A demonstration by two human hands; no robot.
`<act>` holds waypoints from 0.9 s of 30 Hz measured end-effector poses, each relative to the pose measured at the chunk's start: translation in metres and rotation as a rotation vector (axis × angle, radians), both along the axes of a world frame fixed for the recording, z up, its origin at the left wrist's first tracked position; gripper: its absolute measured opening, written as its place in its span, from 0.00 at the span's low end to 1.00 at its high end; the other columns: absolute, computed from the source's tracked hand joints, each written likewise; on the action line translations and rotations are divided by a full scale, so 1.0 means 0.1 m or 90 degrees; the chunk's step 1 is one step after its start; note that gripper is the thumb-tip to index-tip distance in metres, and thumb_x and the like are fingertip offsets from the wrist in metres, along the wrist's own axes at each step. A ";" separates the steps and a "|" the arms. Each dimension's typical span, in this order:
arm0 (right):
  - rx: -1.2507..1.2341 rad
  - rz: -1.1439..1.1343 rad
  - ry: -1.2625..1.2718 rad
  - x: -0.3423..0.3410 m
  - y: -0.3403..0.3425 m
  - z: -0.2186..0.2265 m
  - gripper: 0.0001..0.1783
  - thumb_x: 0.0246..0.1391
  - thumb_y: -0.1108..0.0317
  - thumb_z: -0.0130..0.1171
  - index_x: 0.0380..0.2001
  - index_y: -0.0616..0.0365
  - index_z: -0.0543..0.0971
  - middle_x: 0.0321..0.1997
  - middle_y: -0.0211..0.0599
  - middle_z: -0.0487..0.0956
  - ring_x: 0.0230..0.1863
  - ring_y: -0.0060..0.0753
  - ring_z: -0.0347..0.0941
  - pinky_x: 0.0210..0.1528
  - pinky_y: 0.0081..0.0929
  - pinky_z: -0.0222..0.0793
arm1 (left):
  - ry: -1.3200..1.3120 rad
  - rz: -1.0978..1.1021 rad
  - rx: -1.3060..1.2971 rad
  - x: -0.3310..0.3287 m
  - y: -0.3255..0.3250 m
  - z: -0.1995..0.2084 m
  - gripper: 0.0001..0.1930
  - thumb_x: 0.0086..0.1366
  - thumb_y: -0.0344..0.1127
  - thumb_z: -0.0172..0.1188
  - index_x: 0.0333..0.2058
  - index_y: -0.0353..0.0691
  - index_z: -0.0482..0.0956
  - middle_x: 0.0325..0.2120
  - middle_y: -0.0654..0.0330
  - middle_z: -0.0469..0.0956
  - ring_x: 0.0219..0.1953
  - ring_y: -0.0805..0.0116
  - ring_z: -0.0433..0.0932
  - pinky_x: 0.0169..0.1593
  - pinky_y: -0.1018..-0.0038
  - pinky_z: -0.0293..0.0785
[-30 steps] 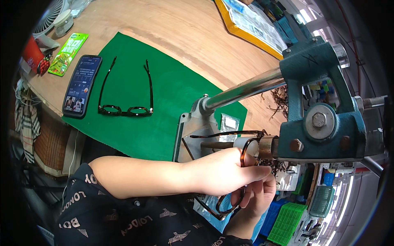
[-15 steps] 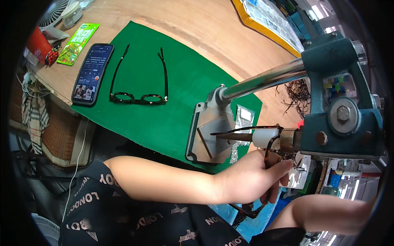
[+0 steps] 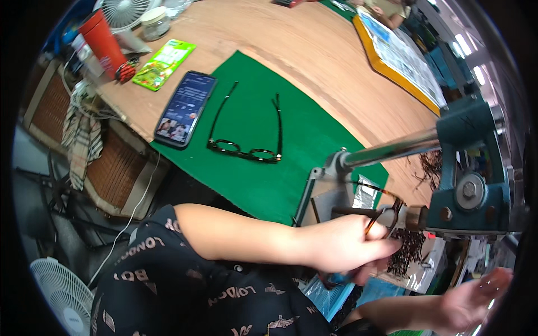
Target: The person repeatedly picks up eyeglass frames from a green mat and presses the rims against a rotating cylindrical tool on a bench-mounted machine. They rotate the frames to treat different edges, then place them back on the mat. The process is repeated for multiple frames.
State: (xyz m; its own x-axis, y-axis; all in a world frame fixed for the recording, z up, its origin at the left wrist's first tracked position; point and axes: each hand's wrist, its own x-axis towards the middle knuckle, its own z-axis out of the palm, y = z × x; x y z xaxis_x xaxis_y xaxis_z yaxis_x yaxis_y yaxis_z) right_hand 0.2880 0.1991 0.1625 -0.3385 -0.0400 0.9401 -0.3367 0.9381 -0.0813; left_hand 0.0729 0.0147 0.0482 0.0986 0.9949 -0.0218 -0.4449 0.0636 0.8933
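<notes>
My left hand (image 3: pixel 358 246) is closed on a tortoiseshell eyeglass frame (image 3: pixel 399 206), beside the ram of a dark green hand press (image 3: pixel 469 193). One temple of the frame reaches toward the press's metal base (image 3: pixel 307 203). The hand hides much of the frame, and blur softens it. At the lower right, my right hand (image 3: pixel 476 299) is off the press, fingers apart and nothing seen in it. Another dark pair of glasses (image 3: pixel 244 155) lies on the green mat (image 3: pixel 252 106) with its temples unfolded.
A phone (image 3: pixel 186 109), a green packet (image 3: pixel 165 64), a red tumbler (image 3: pixel 103 42) and a glass jar (image 3: pixel 155 25) stand or lie at the left. Dark temple pieces (image 3: pixel 406 252) are heaped by the press. A yellow-edged tray (image 3: pixel 398 61) lies at the far right, near another person.
The view has shifted, so the table appears lower and further right. My right hand has come into view from the right edge. My left hand still holds the frame, now covering the press's white tip.
</notes>
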 end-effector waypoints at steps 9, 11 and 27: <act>-0.717 -0.283 -0.225 0.06 -0.60 -2.30 0.24 0.57 0.78 0.44 0.58 0.61 0.58 0.50 0.38 0.67 0.49 0.28 0.65 0.50 0.24 0.66 | 0.653 -0.096 -0.157 -0.71 -0.66 -0.45 0.27 0.59 0.58 0.53 0.13 0.40 0.74 0.10 0.61 0.73 0.16 0.62 0.74 0.23 0.68 0.68; -0.673 -0.323 -0.221 0.12 -0.59 -2.50 0.24 0.57 0.78 0.45 0.57 0.61 0.59 0.49 0.39 0.67 0.48 0.30 0.66 0.51 0.25 0.66 | 0.800 -0.102 -0.155 -0.91 -0.69 -0.39 0.24 0.54 0.57 0.57 0.15 0.41 0.76 0.11 0.62 0.74 0.18 0.62 0.75 0.24 0.69 0.69; -0.297 -0.585 -0.124 -0.01 -0.45 -2.60 0.06 0.43 0.71 0.58 0.28 0.59 0.75 0.27 0.41 0.75 0.33 0.44 0.71 0.36 0.35 0.66 | 0.791 0.052 0.461 -0.18 -0.39 -1.11 0.06 0.48 0.28 0.63 0.25 0.40 0.75 0.21 0.60 0.73 0.26 0.61 0.72 0.32 0.68 0.68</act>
State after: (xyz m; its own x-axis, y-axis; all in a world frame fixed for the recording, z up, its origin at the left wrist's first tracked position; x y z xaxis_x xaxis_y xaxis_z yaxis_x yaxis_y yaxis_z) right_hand 0.2871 0.1538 -0.0975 -0.2019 0.6618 0.7220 0.5466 0.6878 -0.4776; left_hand 0.0547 -0.0247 -0.0631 0.3348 0.8258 0.4537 0.6507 -0.5509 0.5225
